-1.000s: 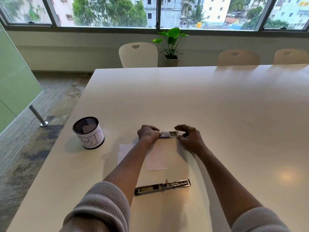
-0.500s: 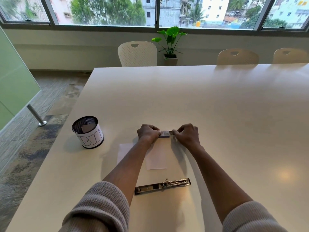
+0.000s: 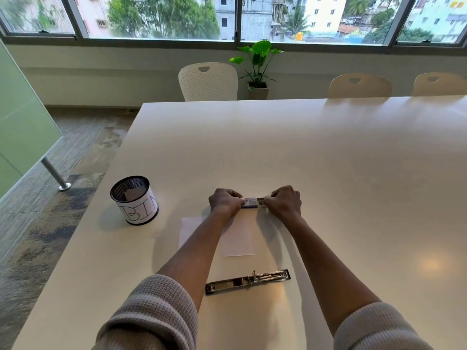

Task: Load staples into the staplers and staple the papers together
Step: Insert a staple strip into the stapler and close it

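A small staple box [image 3: 251,202] sits just above the white table, held between both hands. My left hand [image 3: 225,202] pinches its left end with curled fingers. Gripping the right end is my right hand [image 3: 285,202]. Only a short middle part of the box shows between them. White papers [image 3: 238,238] lie on the table under my forearms, partly hidden. A metal stapler [image 3: 247,281], opened out flat, lies near the front edge, untouched.
A black mesh cup [image 3: 135,199] with a white label reading BIN stands at the left, a scrap of paper inside. The table [image 3: 328,173] stretches far back and right. Chairs [image 3: 208,80] and a potted plant [image 3: 257,69] stand beyond its far edge.
My right hand has slid left along the staple box, so less of the box shows between the hands. The left hand, stapler and papers stay put.
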